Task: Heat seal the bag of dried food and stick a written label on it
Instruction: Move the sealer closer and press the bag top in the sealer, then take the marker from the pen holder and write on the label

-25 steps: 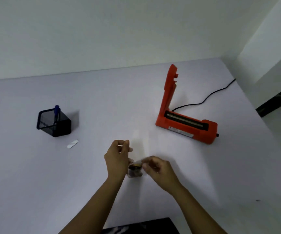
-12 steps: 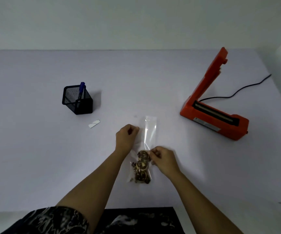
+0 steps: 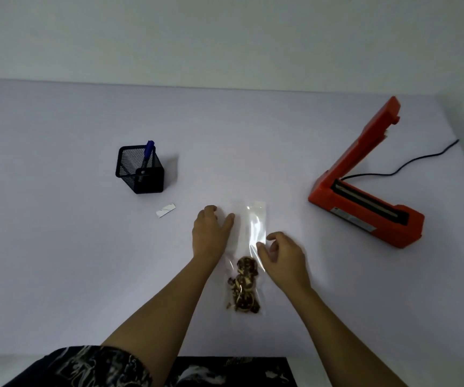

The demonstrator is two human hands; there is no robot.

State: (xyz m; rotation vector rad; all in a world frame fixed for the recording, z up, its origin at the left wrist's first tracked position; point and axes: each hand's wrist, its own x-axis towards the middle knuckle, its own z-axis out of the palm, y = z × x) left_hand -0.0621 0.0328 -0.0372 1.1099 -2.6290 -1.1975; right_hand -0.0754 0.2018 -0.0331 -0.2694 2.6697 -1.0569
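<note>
Left hand (image 3: 210,236) lay flat, palm down, fingers loosely spread and gripping nothing, pressed on the left edge of the clear plastic bag (image 3: 249,247). Right hand (image 3: 282,256) sat at the bag's right edge, fingers curled, thumb and fingertips against the film; could not tell whether they actually pinched it or just touched it.

Bag was a long narrow pouch of glossy transparent film, lying flat on the table (image 3: 58,247) just in front of the person, long axis pointing away. Upper half empty, with glare streaks and soft wrinkles. Lower half held the dried food (image 3: 243,286): brown, lumpy round slices with pale patches, bunched toward the near end.

Heat sealer (image 3: 364,202) stood well to the right: orange plastic body, hinged arm raised steeply, dark sealing strip along the base, pale rectangular plate on its side. Thin black cord (image 3: 409,160) ran off behind it toward the right edge.

Black wire-mesh pen holder (image 3: 140,173), square and open-topped, sat to the far left with a blue-capped pen (image 3: 148,155) leaning inside. Small white rectangular label (image 3: 166,210) lay flat just in front of the holder, slightly skewed, apart from the bag.

Table surface was matte, pale and smooth. Dark patterned fabric (image 3: 99,367) showed at the bottom edge.
</note>
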